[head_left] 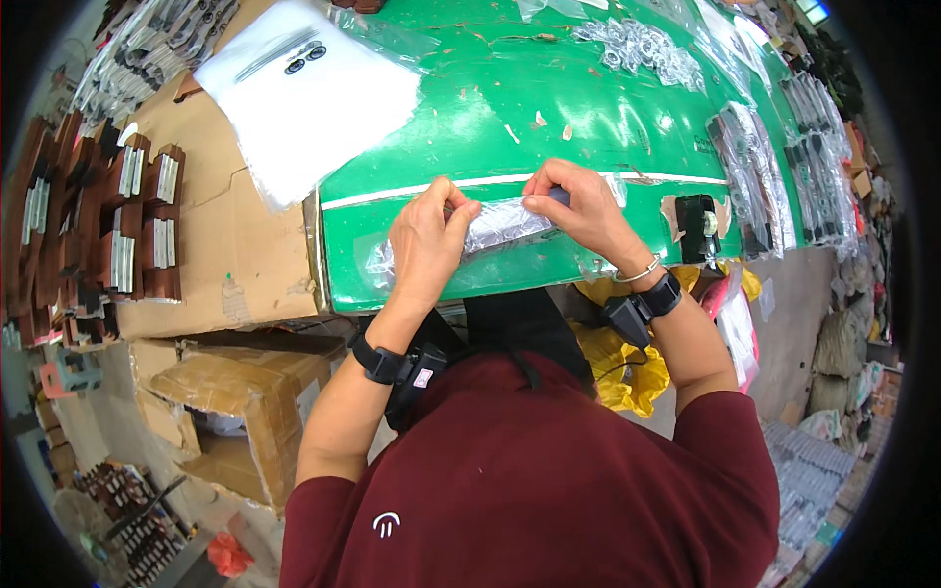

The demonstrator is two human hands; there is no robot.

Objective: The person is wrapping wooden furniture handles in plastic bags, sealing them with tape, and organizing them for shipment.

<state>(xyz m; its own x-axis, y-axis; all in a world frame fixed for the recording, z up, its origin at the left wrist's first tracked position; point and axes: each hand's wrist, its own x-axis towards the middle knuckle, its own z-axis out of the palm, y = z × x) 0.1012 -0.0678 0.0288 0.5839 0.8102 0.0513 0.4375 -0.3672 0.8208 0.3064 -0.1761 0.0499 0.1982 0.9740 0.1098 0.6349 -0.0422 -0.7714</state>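
Observation:
A long, narrow package wrapped in clear plastic film (508, 223) lies across the near edge of the green tabletop. What is inside looks grey, but its kind cannot be made out. My left hand (431, 240) is closed at the package's left part, thumb and fingers pinched on the film. At its right end, my right hand (585, 208) pinches the film too, beside a small dark piece showing under the fingers. Right of that hand stands a black tape dispenser (697, 227).
White plastic bags (314, 108) overlap the green table (470, 108) and cardboard at left. Beyond lie small clear-bagged parts (642, 51). Wrapped packages (750, 181) line the right side. Brown pieces with metal strips (123, 216) are stacked left, above a cardboard box (245, 412).

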